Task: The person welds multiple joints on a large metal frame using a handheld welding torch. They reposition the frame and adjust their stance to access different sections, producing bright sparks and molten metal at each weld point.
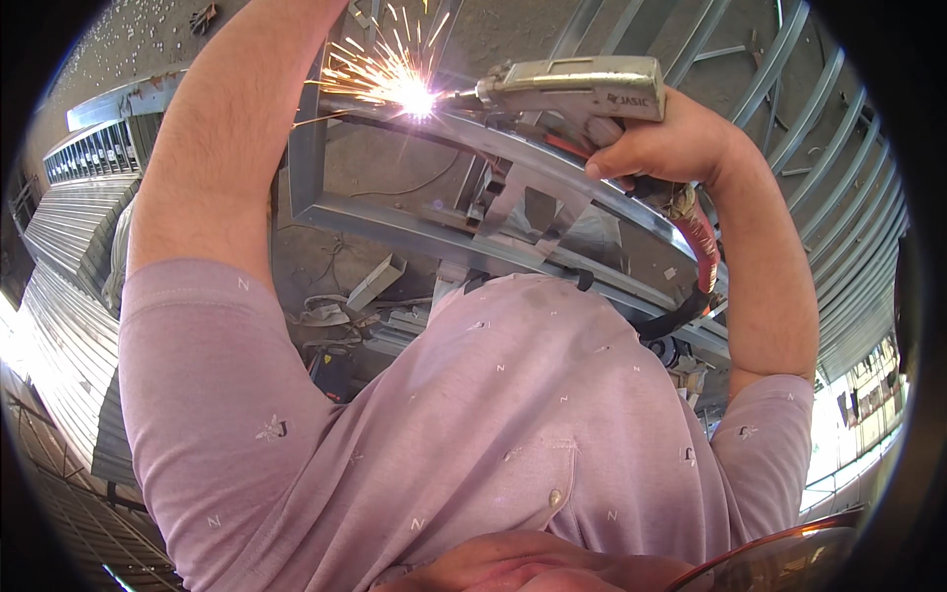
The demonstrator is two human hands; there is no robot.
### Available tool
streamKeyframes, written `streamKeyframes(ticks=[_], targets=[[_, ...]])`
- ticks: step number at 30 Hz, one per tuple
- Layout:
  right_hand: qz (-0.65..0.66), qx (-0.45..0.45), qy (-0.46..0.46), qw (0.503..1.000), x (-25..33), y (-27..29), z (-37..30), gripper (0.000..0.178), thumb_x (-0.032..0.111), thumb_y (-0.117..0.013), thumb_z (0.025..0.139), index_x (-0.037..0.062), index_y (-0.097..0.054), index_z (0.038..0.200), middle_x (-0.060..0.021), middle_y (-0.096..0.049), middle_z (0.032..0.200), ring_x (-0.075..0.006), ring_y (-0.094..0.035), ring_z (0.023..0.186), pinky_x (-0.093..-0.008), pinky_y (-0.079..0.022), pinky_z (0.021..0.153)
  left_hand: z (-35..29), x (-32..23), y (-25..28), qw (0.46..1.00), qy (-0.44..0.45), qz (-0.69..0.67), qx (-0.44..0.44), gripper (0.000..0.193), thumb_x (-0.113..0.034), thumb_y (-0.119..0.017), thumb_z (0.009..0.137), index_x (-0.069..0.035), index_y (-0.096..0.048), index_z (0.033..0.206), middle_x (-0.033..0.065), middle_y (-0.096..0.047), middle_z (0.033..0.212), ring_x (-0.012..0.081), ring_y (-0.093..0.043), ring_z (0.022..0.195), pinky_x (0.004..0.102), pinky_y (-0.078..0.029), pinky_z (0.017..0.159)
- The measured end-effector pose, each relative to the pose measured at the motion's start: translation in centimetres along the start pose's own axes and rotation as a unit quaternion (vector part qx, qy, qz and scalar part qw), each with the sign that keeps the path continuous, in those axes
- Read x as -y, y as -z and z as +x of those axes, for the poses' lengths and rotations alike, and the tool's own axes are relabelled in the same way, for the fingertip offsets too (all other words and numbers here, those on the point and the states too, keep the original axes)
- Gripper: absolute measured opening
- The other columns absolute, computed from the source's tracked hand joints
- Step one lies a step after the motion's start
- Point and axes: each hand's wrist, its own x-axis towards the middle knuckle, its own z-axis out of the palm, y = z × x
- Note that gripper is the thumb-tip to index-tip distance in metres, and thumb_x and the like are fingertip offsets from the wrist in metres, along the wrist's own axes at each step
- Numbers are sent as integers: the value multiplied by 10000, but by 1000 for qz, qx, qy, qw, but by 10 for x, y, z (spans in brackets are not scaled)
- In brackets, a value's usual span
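Observation:
My right hand (681,138) is closed around the grip of a metal welding gun (577,89), whose nozzle points left. At the nozzle tip, a white-hot glare (419,102) throws orange sparks up and to the left. The glare sits on the upper rail of a grey metal frame (523,150) and hides the joint there. A taped red cable (702,242) hangs from the gun's grip and turns black lower down. My left forearm (222,138) reaches up past the frame's left end, with its hand beyond the top edge.
Long metal bars (789,79) fan out along the right side. Stacked metal profiles (79,222) lie at the left. Below the frame are a short box-section piece (377,281), loose scraps and a thin wire on the floor. A dark tool (202,18) lies at the top left.

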Motion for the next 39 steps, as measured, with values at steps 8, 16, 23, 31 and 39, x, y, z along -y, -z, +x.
streamKeyframes(ticks=[8,16,23,31,39], targets=[[2,-2,3,1000,-1,0,-2,366,114,-859,742,3,-769,1079,-72,-744,867,-177,-680,736,-350,-566,724,1,-1,1,1000,0,3,0,525,-281,-672,971,-152,-611,1476,87,-550,1595,363,-440,1529,499,-353,1279],[30,15,-2,999,-1,2,-5,396,109,-869,738,-12,-762,1099,-85,-743,875,-178,-680,736,-347,-571,702,7,-3,3,1000,-8,10,1,527,-283,-670,974,-154,-608,1481,88,-547,1599,365,-436,1531,500,-351,1281],[105,-52,18,993,-13,11,-50,383,98,-902,808,-1,-736,1138,-52,-723,947,-139,-657,757,-306,-540,647,10,-2,-1,1000,-9,7,-2,527,-296,-681,975,-173,-608,1482,80,-546,1600,366,-435,1528,507,-343,1282],[175,-185,70,964,-59,-21,-168,539,119,-918,857,42,-697,1343,-41,-735,1098,-124,-669,897,-266,-556,638,8,3,-2,1000,-10,13,6,530,-293,-662,984,-163,-593,1493,88,-536,1605,365,-433,1528,500,-347,1280],[188,-237,70,950,-139,-118,-245,336,138,-858,947,46,-736,1247,-16,-757,1138,-141,-687,1014,-302,-556,890,-12,-32,14,990,100,93,-38,535,-343,-638,993,-101,-619,1470,150,-588,1532,373,-483,1481,501,-371,1254]])
